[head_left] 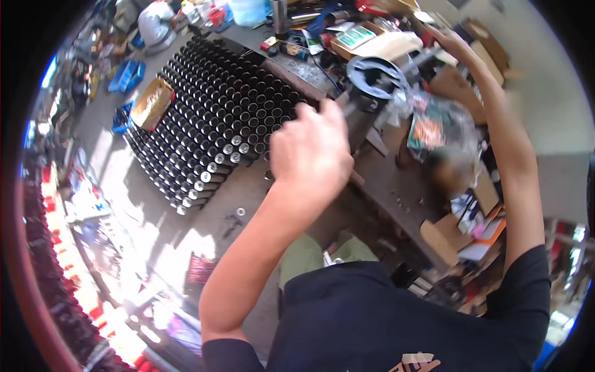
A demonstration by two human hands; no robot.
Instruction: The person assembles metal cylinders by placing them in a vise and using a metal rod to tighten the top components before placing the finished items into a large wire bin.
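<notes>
My left hand [313, 149] is raised in the middle of the view, blurred by motion. Its fingers look bent, and its palm is hidden, so I cannot tell whether it holds anything. Just right of it stands a round metal fixture [367, 88] with a ring-shaped top and a dark centre. My right arm stretches far up to the right. Fingers of my right hand [447, 42] are closed at the far end of the bench, around something I cannot make out. Behind my left hand, many black cylindrical parts [211, 105] stand in close rows.
An open cardboard box [152, 104] sits at the left edge of the rows, near blue bins [127, 75]. On the dark workbench [396, 198] lie a clear plastic bag [443, 124], cardboard pieces [439, 242] and loose small parts. Another person [156, 26] is low down at the far left.
</notes>
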